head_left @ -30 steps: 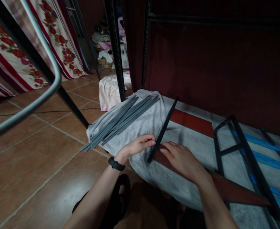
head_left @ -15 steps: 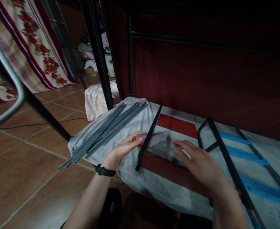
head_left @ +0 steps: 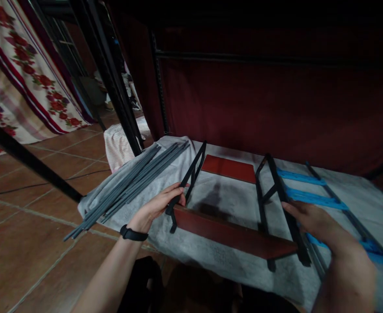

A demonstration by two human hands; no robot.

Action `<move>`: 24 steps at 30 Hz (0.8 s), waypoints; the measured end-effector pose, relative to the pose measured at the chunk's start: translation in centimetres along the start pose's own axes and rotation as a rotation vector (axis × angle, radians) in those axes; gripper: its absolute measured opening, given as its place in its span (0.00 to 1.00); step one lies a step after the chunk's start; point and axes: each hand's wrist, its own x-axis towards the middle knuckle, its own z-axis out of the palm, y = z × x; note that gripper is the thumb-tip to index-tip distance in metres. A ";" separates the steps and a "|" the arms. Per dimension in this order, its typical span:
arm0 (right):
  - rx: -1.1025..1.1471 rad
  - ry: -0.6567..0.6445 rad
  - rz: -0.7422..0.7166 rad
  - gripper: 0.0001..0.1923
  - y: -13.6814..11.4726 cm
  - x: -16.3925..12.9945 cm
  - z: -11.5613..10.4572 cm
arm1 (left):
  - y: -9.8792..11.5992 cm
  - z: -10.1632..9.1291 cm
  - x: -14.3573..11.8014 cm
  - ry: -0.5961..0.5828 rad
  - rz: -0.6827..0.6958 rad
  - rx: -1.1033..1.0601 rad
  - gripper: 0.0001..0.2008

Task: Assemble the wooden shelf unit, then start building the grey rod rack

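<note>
Two black metal side frames stand at either end of a reddish-brown board point(head_left: 224, 230), which spans between them near the cloth's front edge. My left hand point(head_left: 165, 200) is closed round the front part of the left side frame point(head_left: 191, 174). On the outer bar of the right side frame point(head_left: 276, 187) my right hand point(head_left: 318, 221) is closed, thumb toward the board; its other fingers are mostly hidden. A second, flat red-brown board point(head_left: 228, 168) lies on the cloth behind, between the frames.
Grey rods point(head_left: 129, 187) lie in a loose bundle on the grey cloth point(head_left: 217, 195) at left. To the right are blue-wrapped bars point(head_left: 315, 198) on dark rails. A black post point(head_left: 109, 78) rises at back left, and a dark red curtain point(head_left: 259, 104) hangs behind.
My right hand has moved from over the middle onto the right side frame. My left hand has closed round the left one. Both side frames now stand more upright, with the front board turned.
</note>
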 end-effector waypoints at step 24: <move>0.660 -0.091 0.028 0.24 2.7 4.3 2.7 | -3.3 -4.4 7.0 0.394 -0.047 -0.205 0.13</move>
